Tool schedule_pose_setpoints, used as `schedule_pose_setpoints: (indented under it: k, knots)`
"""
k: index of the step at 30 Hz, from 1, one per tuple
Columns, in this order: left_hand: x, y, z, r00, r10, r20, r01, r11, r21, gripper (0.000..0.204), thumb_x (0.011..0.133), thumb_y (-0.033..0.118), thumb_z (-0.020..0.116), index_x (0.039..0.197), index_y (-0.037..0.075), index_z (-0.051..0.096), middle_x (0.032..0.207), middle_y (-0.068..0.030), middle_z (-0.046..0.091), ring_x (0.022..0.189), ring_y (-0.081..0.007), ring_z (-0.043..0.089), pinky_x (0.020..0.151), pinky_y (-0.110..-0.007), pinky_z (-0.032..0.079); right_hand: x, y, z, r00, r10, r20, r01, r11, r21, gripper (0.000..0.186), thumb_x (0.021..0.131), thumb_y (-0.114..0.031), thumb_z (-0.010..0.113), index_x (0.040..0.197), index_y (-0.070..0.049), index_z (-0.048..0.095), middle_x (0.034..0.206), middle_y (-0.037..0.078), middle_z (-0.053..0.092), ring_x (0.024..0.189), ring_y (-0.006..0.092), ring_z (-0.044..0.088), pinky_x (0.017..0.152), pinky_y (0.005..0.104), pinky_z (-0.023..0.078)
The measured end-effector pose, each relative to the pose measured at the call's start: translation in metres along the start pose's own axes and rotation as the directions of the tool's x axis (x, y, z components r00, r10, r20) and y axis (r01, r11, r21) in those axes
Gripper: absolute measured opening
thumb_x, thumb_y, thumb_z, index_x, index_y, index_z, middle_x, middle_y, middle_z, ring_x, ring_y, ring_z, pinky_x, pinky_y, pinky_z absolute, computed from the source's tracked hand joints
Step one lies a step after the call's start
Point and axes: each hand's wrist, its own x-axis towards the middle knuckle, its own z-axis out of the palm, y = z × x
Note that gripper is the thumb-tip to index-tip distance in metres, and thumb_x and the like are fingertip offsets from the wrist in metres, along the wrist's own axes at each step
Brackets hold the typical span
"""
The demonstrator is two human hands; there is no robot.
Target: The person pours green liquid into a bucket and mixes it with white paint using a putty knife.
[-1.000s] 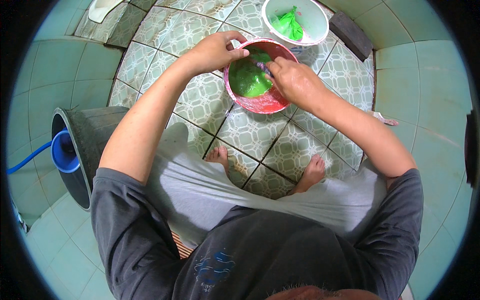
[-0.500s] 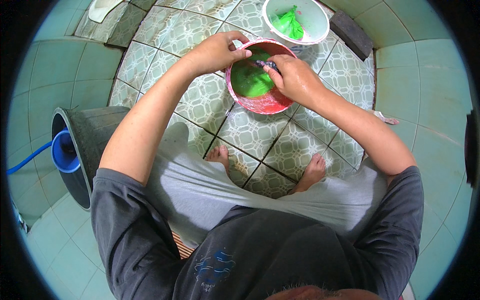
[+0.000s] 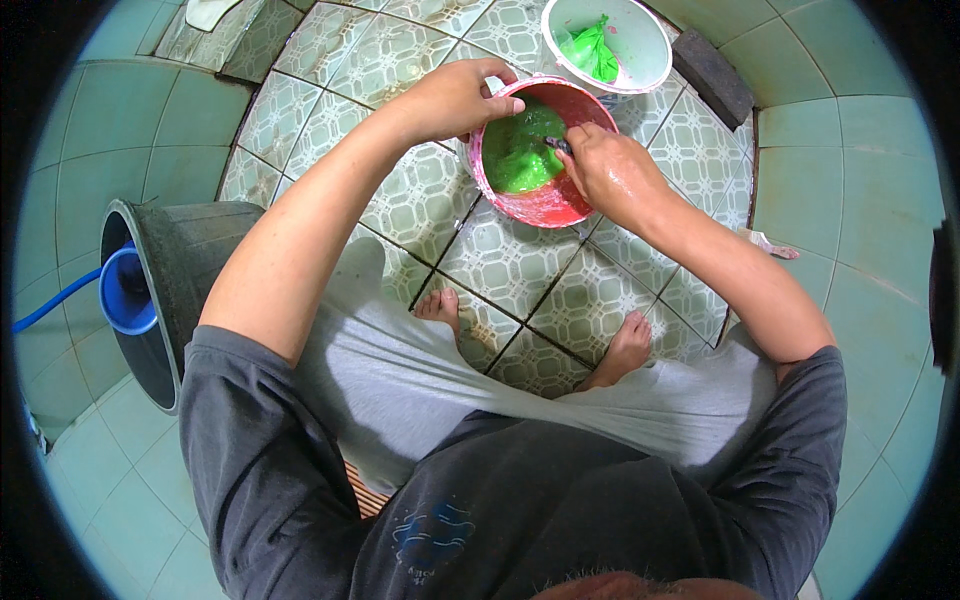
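Note:
A bucket [image 3: 565,205] with a red, paint-streaked inside leans in front of me, holding bright green liquid [image 3: 518,155]. My left hand [image 3: 462,100] is closed over its left rim, thumb on the inner side. Inside the right edge, my right hand [image 3: 612,172] wraps round a dark handle [image 3: 558,145] that points into the liquid. Whatever is at the handle's lower end cannot be made out. Just beyond the bucket stands a white tub [image 3: 650,70] with a crumpled green plastic bag [image 3: 597,55] in it.
A dark block [image 3: 713,78] lies against the far right wall. To my left a black bin [image 3: 205,235] rests on its side, with a blue dipper [image 3: 128,300] at its mouth. A small whitish scrap [image 3: 770,244] sits by the right wall. My bare feet are on patterned tiles [image 3: 510,260].
The bucket has shifted a little to the right along with both hands. My right hand has turned and drawn toward the right rim, and less of the handle shows. The green liquid is stirred up.

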Motion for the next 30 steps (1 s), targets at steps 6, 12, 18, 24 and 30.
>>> schedule_pose_setpoints:
  k: [6, 12, 18, 24, 30]
  knots:
    - [0.001, 0.001, 0.000, 0.999, -0.032, 0.007, 0.032, 0.999, -0.004, 0.041, 0.096, 0.033, 0.071, 0.129, 0.009, 0.062, 0.084, -0.0082, 0.062, 0.071, -0.0171, 0.068, 0.063, -0.031, 0.058, 0.003, 0.001, -0.003, 0.999, -0.032, -0.020, 0.031, 0.998, -0.055, 0.022, 0.096, -0.019, 0.060, 0.096, 0.004, 0.061, 0.090, 0.021, 0.066, 0.080, 0.0387, 0.068, 0.071, 0.0467, 0.056]
    - [0.002, 0.000, 0.001, 0.999, -0.043, 0.001, 0.043, 0.999, -0.012, 0.042, 0.096, 0.032, 0.070, 0.129, 0.008, 0.062, 0.086, -0.0097, 0.063, 0.072, -0.0177, 0.069, 0.064, -0.031, 0.060, -0.002, 0.002, -0.006, 0.994, 0.094, 0.064, -0.096, 0.995, 0.022, 0.025, 0.094, -0.021, 0.062, 0.089, 0.003, 0.063, 0.084, 0.025, 0.067, 0.077, 0.0414, 0.068, 0.073, 0.0488, 0.055]
    - [0.001, 0.000, 0.003, 0.999, -0.036, 0.006, 0.036, 0.999, 0.020, 0.042, 0.096, 0.032, 0.070, 0.129, 0.006, 0.062, 0.088, -0.0108, 0.064, 0.075, -0.0189, 0.070, 0.066, -0.032, 0.060, 0.000, 0.000, -0.002, 0.958, 0.246, 0.147, -0.282, 0.901, 0.330, 0.034, 0.095, -0.026, 0.062, 0.090, 0.007, 0.066, 0.084, 0.030, 0.068, 0.080, 0.0466, 0.067, 0.076, 0.0517, 0.053]
    - [0.000, -0.001, 0.003, 0.999, -0.039, 0.002, 0.039, 0.999, -0.020, 0.043, 0.096, 0.033, 0.071, 0.129, 0.006, 0.062, 0.089, -0.0109, 0.064, 0.074, -0.0176, 0.069, 0.065, -0.032, 0.059, 0.009, 0.003, -0.003, 0.942, 0.332, 0.047, -0.320, 0.850, 0.418, 0.033, 0.097, -0.028, 0.062, 0.098, 0.004, 0.068, 0.088, 0.028, 0.069, 0.085, 0.0449, 0.067, 0.077, 0.0501, 0.052]
    - [0.001, 0.000, 0.002, 0.999, -0.047, 0.002, 0.047, 0.999, -0.017, 0.044, 0.096, 0.034, 0.071, 0.129, 0.006, 0.062, 0.089, -0.0101, 0.063, 0.072, -0.0168, 0.067, 0.063, -0.031, 0.058, 0.009, 0.001, -0.007, 0.991, 0.087, -0.099, -0.053, 0.949, 0.312, 0.028, 0.096, -0.026, 0.063, 0.093, 0.002, 0.066, 0.086, 0.025, 0.068, 0.083, 0.0449, 0.066, 0.076, 0.0529, 0.052]
